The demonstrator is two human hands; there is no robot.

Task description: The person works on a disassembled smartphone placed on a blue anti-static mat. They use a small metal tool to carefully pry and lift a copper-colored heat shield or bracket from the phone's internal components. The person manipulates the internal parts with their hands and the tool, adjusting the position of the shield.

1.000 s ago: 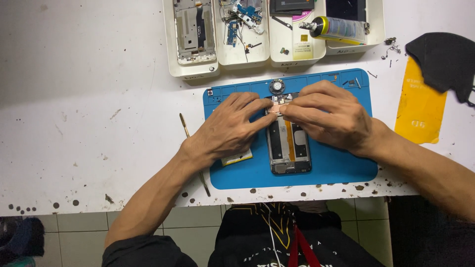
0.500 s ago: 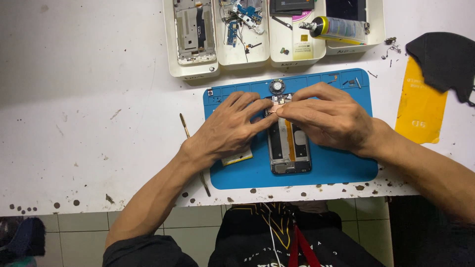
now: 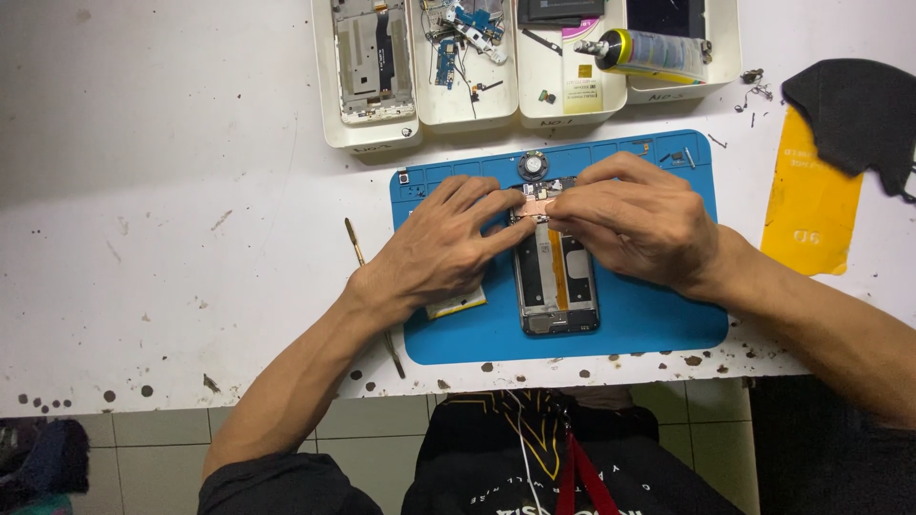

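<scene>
An opened phone frame (image 3: 555, 278) lies upright on a blue work mat (image 3: 649, 319). My left hand (image 3: 447, 243) rests on the mat left of it, fingertips pressing a small copper-coloured piece (image 3: 536, 201) at the phone's top end. My right hand (image 3: 637, 225) comes from the right and pinches the same piece from the other side. A flat pale battery (image 3: 458, 303) pokes out from under my left palm. A small round part (image 3: 531, 166) sits on the mat just above the phone.
Several white trays (image 3: 367, 133) along the back edge hold a phone frame, circuit parts and a yellow-capped glue tube (image 3: 644, 53). A thin pry stick (image 3: 355, 244) lies left of the mat. A yellow sheet (image 3: 806, 210) and black cloth (image 3: 849, 110) lie right.
</scene>
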